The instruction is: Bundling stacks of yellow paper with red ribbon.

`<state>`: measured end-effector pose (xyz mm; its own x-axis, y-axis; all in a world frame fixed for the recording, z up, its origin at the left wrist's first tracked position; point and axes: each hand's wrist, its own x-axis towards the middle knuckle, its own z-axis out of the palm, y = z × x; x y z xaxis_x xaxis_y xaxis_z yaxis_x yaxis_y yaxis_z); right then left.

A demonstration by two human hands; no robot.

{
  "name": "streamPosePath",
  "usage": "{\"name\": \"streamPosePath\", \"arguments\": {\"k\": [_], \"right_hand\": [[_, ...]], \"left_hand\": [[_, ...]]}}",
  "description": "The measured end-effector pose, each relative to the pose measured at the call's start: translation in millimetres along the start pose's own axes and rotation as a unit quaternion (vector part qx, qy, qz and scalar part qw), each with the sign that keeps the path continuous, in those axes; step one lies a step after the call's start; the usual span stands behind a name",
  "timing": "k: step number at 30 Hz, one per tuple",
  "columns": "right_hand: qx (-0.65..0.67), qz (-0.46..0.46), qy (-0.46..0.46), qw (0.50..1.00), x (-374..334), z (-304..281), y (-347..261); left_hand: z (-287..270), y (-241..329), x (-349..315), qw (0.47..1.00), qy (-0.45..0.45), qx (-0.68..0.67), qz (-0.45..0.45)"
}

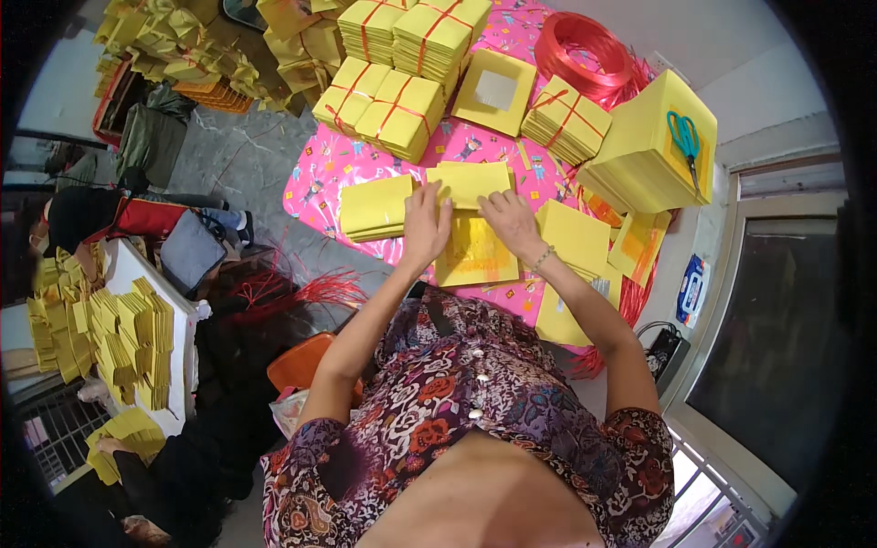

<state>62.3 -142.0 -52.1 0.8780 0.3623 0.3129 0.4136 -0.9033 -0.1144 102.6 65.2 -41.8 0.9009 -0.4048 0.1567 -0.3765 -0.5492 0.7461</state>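
A yellow paper sheet [470,184] lies between my hands at the near part of the table, its near edge lifted or folded. My left hand [427,224] holds its left side, fingers pointing away from me and close together. On its right side my right hand [510,219] bends its fingers over the paper's edge. Beneath is a yellow sheet with orange smears [477,256]. A small stack of folded yellow paper [376,206] sits just left of my left hand. Another stack of yellow sheets [574,239] lies beside my right wrist, partly covered by it.
Bundles of yellow paper tied with red string [397,114] stand at the back. Right of them are a red string coil [585,57] and a tall paper stack [644,137] with teal-handled scissors [685,137] on top. At left, another person's hand [111,446] touches yellow paper.
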Motion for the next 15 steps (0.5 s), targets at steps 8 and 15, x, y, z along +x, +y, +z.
{"name": "streamPosePath", "arguments": {"k": [8, 15], "right_hand": [[0.006, -0.020, 0.068, 0.997, 26.0, -20.5, -7.0], [0.083, 0.015, 0.090, 0.992, 23.3, -37.0, -32.1]], "left_hand": [[13.2, -7.2, 21.1, 0.841, 0.043, -0.429, -0.327], [-46.3, -48.8, -6.5, 0.803, 0.102, -0.491, -0.322]]}}
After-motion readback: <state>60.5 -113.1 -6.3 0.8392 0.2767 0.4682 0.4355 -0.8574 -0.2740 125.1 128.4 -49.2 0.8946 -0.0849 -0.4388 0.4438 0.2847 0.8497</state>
